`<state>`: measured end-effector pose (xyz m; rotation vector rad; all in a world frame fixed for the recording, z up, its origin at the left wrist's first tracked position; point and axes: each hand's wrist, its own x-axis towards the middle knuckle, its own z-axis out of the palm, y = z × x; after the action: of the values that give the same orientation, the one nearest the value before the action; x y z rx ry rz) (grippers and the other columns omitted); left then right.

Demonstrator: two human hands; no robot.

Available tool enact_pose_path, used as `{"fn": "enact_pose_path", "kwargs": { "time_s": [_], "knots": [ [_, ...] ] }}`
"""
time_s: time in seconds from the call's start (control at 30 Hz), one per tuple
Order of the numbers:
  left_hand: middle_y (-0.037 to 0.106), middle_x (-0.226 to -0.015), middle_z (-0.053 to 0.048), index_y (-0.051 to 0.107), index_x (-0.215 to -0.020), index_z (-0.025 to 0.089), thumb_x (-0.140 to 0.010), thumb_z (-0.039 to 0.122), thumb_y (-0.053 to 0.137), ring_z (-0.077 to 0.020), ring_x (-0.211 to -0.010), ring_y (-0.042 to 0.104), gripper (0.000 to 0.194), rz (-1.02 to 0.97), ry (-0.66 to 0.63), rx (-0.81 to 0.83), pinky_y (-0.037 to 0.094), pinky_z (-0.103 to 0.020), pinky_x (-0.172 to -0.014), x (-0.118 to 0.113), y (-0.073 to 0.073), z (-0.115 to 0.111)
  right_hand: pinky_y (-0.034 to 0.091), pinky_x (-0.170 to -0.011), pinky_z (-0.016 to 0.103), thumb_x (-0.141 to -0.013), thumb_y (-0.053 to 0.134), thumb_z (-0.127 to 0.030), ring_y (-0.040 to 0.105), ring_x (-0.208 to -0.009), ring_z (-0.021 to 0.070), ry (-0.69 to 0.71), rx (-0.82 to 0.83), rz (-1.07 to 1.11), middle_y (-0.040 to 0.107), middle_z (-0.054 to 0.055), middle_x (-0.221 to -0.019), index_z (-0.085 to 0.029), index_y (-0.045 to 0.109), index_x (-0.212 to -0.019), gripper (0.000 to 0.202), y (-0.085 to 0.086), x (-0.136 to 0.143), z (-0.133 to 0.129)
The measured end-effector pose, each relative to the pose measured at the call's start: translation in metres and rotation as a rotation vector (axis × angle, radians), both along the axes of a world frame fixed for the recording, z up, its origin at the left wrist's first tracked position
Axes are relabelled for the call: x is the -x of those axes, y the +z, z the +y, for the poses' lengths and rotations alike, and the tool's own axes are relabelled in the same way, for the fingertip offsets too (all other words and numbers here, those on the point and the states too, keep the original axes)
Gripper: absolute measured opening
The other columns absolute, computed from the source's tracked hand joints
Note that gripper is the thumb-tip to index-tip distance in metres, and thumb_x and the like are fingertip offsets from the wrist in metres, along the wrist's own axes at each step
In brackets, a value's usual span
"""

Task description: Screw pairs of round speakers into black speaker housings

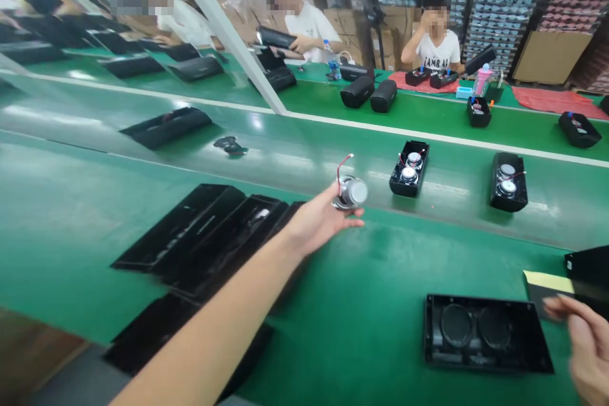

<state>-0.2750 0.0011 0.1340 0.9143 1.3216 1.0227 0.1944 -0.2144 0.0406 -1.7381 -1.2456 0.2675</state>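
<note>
My left hand [320,219] reaches out over the green bench, closed around a loose speaker driver [353,193]. The driver has a round silver back, and a thin red wire with a small white plug sticks up from it. At the right edge, my right hand [583,336] has its fingers curled together; whether anything is between them is hidden. Just left of that hand lies an open black speaker housing [528,336] with two round recesses. Beside the fingertips is a dark sheet with a yellow strip [549,281].
Several black housings [200,228] lie under and beside my left forearm. On the belt beyond stand two black boxes with paired drivers [409,171] [509,184] and a flat black part [231,146]. Across it, people work among black speakers [356,92].
</note>
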Motion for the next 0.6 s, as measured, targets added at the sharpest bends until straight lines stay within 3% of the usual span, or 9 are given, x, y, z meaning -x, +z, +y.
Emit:
{"fn": "enact_pose_path", "kwargs": {
  "time_s": [0.03,0.1,0.17,0.27,0.37,0.43,0.5,0.6],
  "knots": [
    [0.076,-0.121,-0.012,0.072,-0.134,0.025,-0.110,0.064,0.047,-0.0243,-0.087,0.072,0.053,-0.068,-0.067,0.014,0.069,-0.047,-0.080,-0.019,-0.006,-0.023,0.075,-0.073,0.045,-0.104,0.067,-0.046,0.083,-0.080,0.0299,0.195,-0.093,-0.049,0.084,0.013,-0.102,-0.024,0.077,-0.118,0.028,0.017,0.019,0.013],
    [0.078,-0.119,-0.013,0.075,-0.134,0.027,-0.103,0.074,0.055,-0.0280,-0.091,0.074,0.059,-0.189,-0.189,0.047,0.069,-0.049,-0.079,-0.059,-0.019,-0.066,0.071,-0.071,0.035,-0.111,0.057,-0.033,0.079,-0.079,0.0217,0.512,-0.212,-0.102,0.082,0.014,-0.109,-0.021,0.073,-0.126,0.025,0.046,0.055,0.037],
    [0.078,-0.121,-0.012,0.074,-0.139,0.030,-0.098,0.080,0.059,-0.0291,-0.096,0.075,0.066,-0.292,-0.282,0.069,0.069,-0.049,-0.082,-0.099,-0.034,-0.103,0.066,-0.064,0.029,-0.111,0.060,-0.040,0.074,-0.076,0.0172,0.648,-0.181,-0.127,0.078,0.012,-0.115,-0.023,0.068,-0.139,0.034,0.063,0.083,0.053],
    [0.078,-0.130,-0.010,0.071,-0.146,0.035,-0.097,0.087,0.057,-0.0292,-0.107,0.075,0.073,-0.407,-0.369,0.081,0.067,-0.049,-0.092,-0.150,-0.051,-0.141,0.066,-0.066,0.029,-0.108,0.066,-0.048,0.076,-0.099,0.0211,0.745,-0.092,-0.178,0.068,0.017,-0.140,-0.024,0.057,-0.155,0.054,0.070,0.097,0.058],
    [0.079,-0.135,-0.010,0.071,-0.145,0.032,-0.100,0.090,0.046,-0.0310,-0.116,0.075,0.078,-0.446,-0.456,0.059,0.065,-0.050,-0.101,-0.185,-0.059,-0.160,0.070,-0.083,0.034,-0.106,0.068,-0.041,0.074,-0.117,0.0258,0.788,-0.045,-0.290,0.066,0.017,-0.140,-0.023,0.054,-0.158,0.057,0.071,0.089,0.049],
    [0.078,-0.137,-0.011,0.072,-0.145,0.029,-0.100,0.090,0.044,-0.0327,-0.120,0.074,0.081,-0.447,-0.502,0.048,0.064,-0.053,-0.106,-0.196,-0.060,-0.164,0.070,-0.081,0.033,-0.105,0.067,-0.033,0.075,-0.111,0.0242,0.790,-0.030,-0.332,0.068,0.015,-0.133,-0.023,0.054,-0.156,0.054,0.072,0.077,0.043],
    [0.073,-0.148,-0.010,0.068,-0.151,0.030,-0.102,0.083,0.052,-0.0333,-0.131,0.069,0.074,-0.363,-0.510,-0.002,0.059,-0.054,-0.116,-0.198,-0.058,-0.163,0.067,-0.070,0.030,-0.103,0.067,-0.030,0.074,-0.088,0.0185,0.791,0.004,-0.345,0.070,0.013,-0.129,-0.024,0.057,-0.152,0.050,0.075,0.060,0.039],
    [0.062,-0.161,-0.011,0.057,-0.163,0.029,-0.106,0.059,0.062,-0.0333,-0.146,0.060,0.065,0.081,-0.440,-0.281,0.046,-0.055,-0.131,-0.187,-0.056,-0.160,0.066,-0.067,0.031,-0.102,0.069,-0.032,0.069,-0.075,0.0154,0.773,0.069,-0.394,0.073,0.012,-0.125,-0.023,0.062,-0.145,0.045,0.081,0.032,0.035]
  ]
}}
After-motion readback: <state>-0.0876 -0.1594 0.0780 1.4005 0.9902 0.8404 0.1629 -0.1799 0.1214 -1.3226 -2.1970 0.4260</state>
